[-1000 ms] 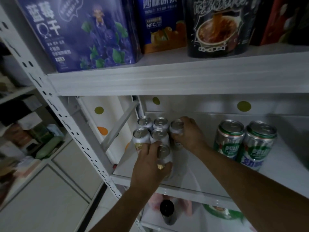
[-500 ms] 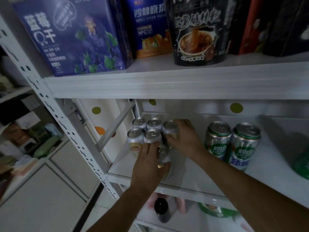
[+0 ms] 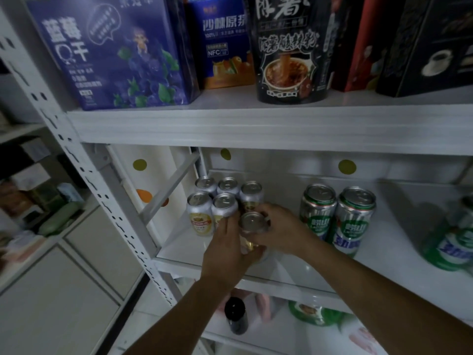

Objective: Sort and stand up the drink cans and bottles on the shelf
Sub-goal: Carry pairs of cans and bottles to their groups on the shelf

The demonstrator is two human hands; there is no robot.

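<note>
Five silver drink cans (image 3: 225, 204) stand upright in a tight cluster at the back left of the white middle shelf (image 3: 183, 248). A sixth silver can (image 3: 252, 222) stands just in front of the cluster. My left hand (image 3: 226, 252) wraps its left and front side, and my right hand (image 3: 282, 233) holds its right side. Two taller green cans (image 3: 337, 213) stand upright to the right of my right hand. At the far right a blurred green can (image 3: 450, 243) leans or lies on the shelf.
The shelf above (image 3: 256, 124) hangs low over the cans and carries several boxes and a black noodle tub (image 3: 291, 55). A diagonal brace (image 3: 169, 187) and a perforated post (image 3: 102, 190) bound the left side. Below stand a dark bottle (image 3: 235, 316) and a green packet (image 3: 311, 313).
My right hand has come off the back-right silver can and forward onto the front can, which my left hand still holds. The view has shifted slightly right.
</note>
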